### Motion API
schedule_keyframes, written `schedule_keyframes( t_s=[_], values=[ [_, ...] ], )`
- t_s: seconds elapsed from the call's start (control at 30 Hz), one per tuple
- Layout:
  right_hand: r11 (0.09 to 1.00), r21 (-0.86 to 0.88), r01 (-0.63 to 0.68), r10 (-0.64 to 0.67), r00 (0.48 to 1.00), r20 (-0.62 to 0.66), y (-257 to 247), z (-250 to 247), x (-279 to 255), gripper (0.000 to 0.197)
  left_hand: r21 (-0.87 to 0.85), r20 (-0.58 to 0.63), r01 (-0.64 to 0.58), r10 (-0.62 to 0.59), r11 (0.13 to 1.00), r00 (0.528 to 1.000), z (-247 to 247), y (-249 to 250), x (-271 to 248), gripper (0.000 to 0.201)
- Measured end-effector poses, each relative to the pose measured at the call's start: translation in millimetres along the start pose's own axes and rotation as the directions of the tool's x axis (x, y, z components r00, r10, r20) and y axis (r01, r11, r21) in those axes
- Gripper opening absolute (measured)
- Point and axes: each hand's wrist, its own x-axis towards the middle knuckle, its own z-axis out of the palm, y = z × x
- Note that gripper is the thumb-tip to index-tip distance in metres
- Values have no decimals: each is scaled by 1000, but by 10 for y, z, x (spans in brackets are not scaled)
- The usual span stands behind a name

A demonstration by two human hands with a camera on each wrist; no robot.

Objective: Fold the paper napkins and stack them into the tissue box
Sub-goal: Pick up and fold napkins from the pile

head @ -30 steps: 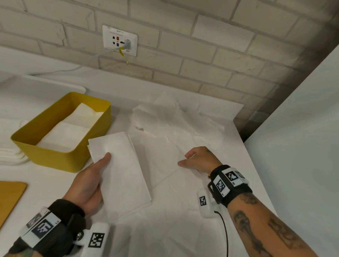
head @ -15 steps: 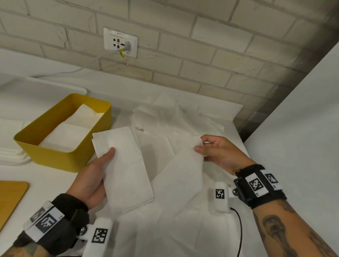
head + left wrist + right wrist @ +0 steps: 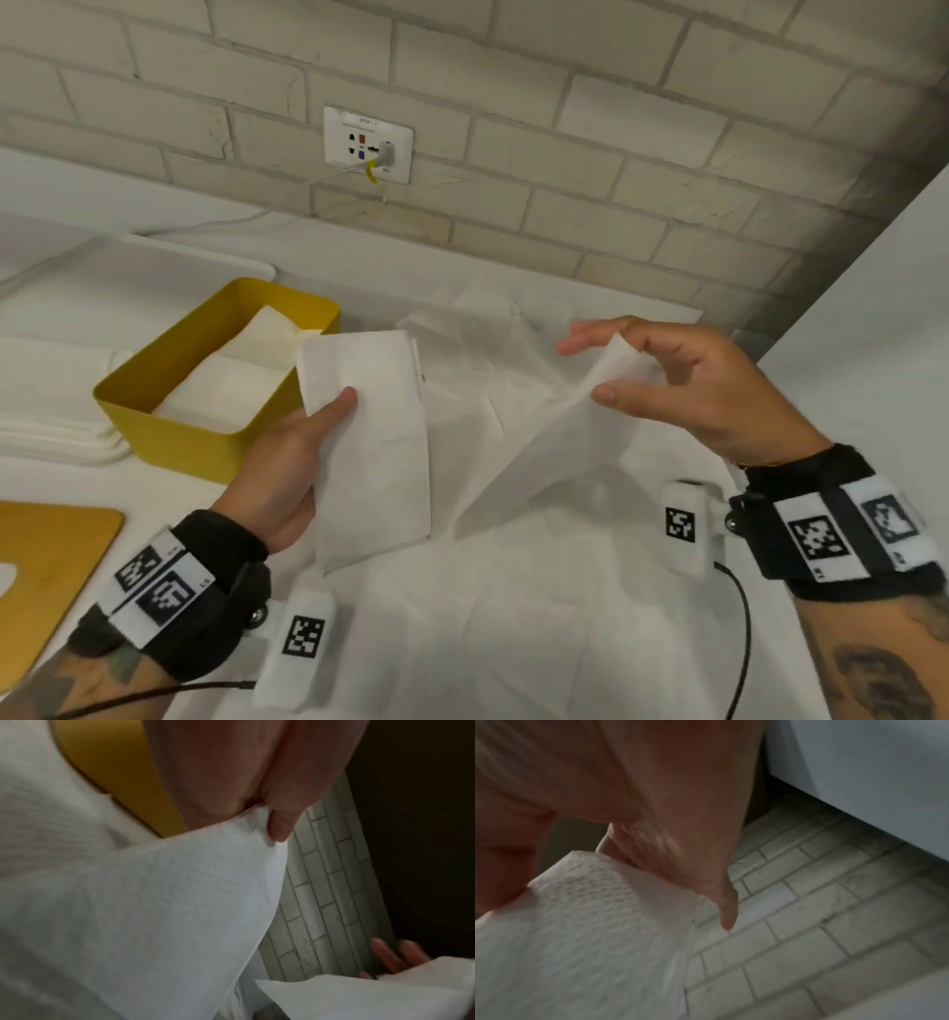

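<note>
My left hand holds a folded white napkin raised off the table, thumb on top, right beside the yellow tissue box. The box holds folded napkins. In the left wrist view the folded napkin fills the frame below my thumb, with the yellow box behind. My right hand pinches the corner of an unfolded napkin and lifts it off the loose pile. The right wrist view shows that napkin between thumb and fingers.
More loose napkins cover the white table in front of me. A stack of white napkins lies left of the box, a yellow board at the near left. A brick wall with a socket stands behind; a white panel bounds the right.
My right hand took a loose napkin's corner and raised it up and to the right. My left hand lifted the folded napkin up toward the box.
</note>
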Motion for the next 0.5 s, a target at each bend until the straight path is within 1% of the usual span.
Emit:
schedule_keyframes(
  t_s=[0.03, 0.13, 0.2, 0.23, 0.3, 0.4, 0.5],
  values=[
    [999, 46, 1, -2, 1000, 26, -145, -35, 11, 25, 17, 16, -4, 4, 1000, 1000, 31, 34, 5, 26],
    [980, 200, 0, -16, 997, 78, -504, -54, 119, 12, 49, 63, 2, -6, 999, 998, 132, 82, 21, 31],
    [957, 288, -36, 6, 995, 104, -564, 15, 266, 13, 68, 109, 14, -21, 998, 994, 207, 71, 20, 32],
    [952, 299, -62, 29, 993, 114, -540, 73, 353, 15, 71, 134, 27, -37, 997, 990, 243, 51, 13, 32],
    [950, 270, -154, 115, 981, 156, -414, 225, 516, 15, 50, 176, 84, -91, 995, 980, 312, -7, -17, 35],
    [935, 168, -313, 265, 930, 254, -106, 463, 674, 8, -22, 271, 183, -170, 983, 947, 366, -105, -67, 42],
    [906, 107, -410, 371, 889, 267, 137, 630, 712, 9, -57, 304, 227, -200, 972, 931, 347, -163, -101, 42]
  ],
)
